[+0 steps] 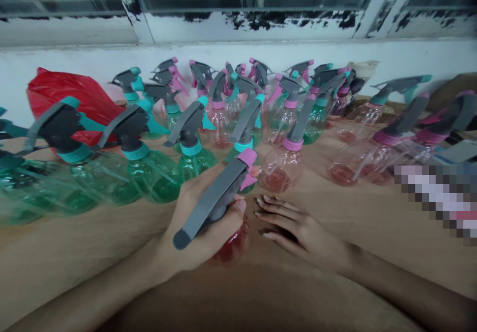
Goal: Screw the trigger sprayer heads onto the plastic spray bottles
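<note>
My left hand [212, 222] is wrapped round the neck of a spray bottle [229, 245] with a reddish clear body. Its grey trigger head, tipped in pink, slants up over the hand, and the collar is hidden by my fingers. Just to the right, my right hand [294, 222] rests palm down near the table surface, fingers stretched out and apart, holding nothing. Beyond the hands stands a pink-collared spray bottle [281, 168]. A green spray bottle [196, 158] with a teal collar is close behind my left hand.
Several more green spray bottles [154, 175] line the left side, and pink ones [346, 165] stand at the right. Others crowd the back near the white wall [208, 48]. A red plastic bag [70, 96] lies at the back left of the wooden table [93, 252].
</note>
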